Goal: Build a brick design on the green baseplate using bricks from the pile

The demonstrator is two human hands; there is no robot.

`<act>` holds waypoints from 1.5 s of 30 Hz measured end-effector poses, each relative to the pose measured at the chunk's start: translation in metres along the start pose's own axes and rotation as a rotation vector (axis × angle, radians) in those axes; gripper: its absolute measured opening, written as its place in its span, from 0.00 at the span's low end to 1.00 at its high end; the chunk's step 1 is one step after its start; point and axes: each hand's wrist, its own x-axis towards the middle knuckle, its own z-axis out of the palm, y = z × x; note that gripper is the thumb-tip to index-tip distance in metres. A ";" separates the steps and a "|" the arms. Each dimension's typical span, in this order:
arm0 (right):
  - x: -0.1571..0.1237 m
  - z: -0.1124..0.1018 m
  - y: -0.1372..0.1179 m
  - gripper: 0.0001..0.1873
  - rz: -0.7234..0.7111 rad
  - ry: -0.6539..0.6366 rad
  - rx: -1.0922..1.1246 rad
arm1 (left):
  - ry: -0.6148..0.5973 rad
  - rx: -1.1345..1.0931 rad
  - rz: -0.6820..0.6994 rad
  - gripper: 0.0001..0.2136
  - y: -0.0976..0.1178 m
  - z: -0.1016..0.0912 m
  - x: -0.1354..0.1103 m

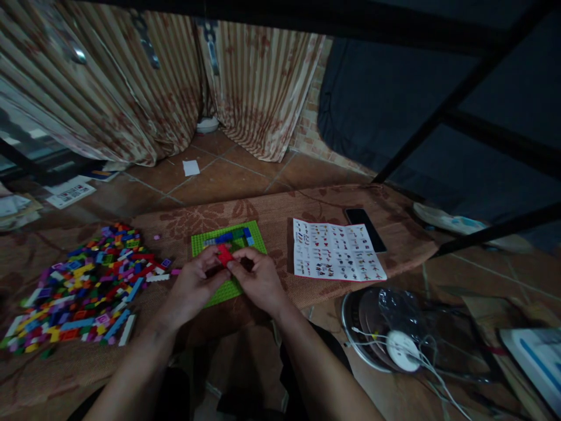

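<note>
A red toy brick (225, 255) is pinched between my two hands, above a green baseplate (259, 237). My left hand (199, 278) grips its left side with curled fingers. From the right, my right hand (256, 275) closes thumb and fingers on the same brick. Whether it is one brick or more joined together, I cannot tell. Behind my fingertips, a row of blue and dark green bricks (232, 235) is fixed on the baseplate, with a light blue brick at its right end. My hands hide the middle of the plate.
A large pile of mixed bricks (87, 286) spreads over the cloth-covered surface (280, 202) at left. An unfolded picture sheet (335, 251) lies at right, partly over a dark phone (372, 231). On the floor at lower right are a round metal-rimmed object (366, 339) and white cables (438, 377).
</note>
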 end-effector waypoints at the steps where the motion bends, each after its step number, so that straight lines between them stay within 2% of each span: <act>1: 0.000 0.000 -0.001 0.06 -0.006 0.002 -0.034 | -0.001 0.010 0.009 0.19 -0.001 0.001 0.000; 6: 0.001 0.001 -0.001 0.06 -0.044 0.002 -0.146 | 0.032 0.054 0.009 0.18 -0.002 0.002 0.000; 9: 0.003 -0.006 0.004 0.07 -0.072 0.018 -0.135 | 0.126 0.106 -0.013 0.18 0.000 -0.003 0.000; 11: 0.006 -0.015 0.010 0.09 -0.052 0.090 -0.097 | 0.222 0.132 -0.024 0.18 0.001 -0.011 -0.001; 15: 0.015 -0.039 0.022 0.12 -0.029 0.314 -0.011 | 0.414 0.150 -0.030 0.18 -0.002 -0.026 -0.001; 18: 0.018 -0.049 0.025 0.13 0.000 0.383 -0.034 | 0.454 0.169 -0.011 0.17 -0.005 -0.032 -0.001; 25: 0.016 -0.038 0.025 0.14 0.059 0.246 -0.109 | 0.379 0.273 0.035 0.15 -0.008 -0.030 -0.006; 32: 0.019 -0.032 0.026 0.19 0.218 0.235 0.034 | 0.356 0.442 0.029 0.12 -0.005 -0.028 -0.007; 36: 0.018 -0.032 0.026 0.20 0.255 0.204 0.103 | 0.343 0.468 0.035 0.13 -0.005 -0.025 -0.008; 40: 0.016 -0.033 0.030 0.18 0.201 0.143 0.038 | 0.320 0.452 0.041 0.15 -0.005 -0.021 -0.008; 45: 0.010 -0.035 0.030 0.14 0.036 -0.028 -0.241 | 0.276 0.413 0.122 0.14 -0.005 -0.019 -0.010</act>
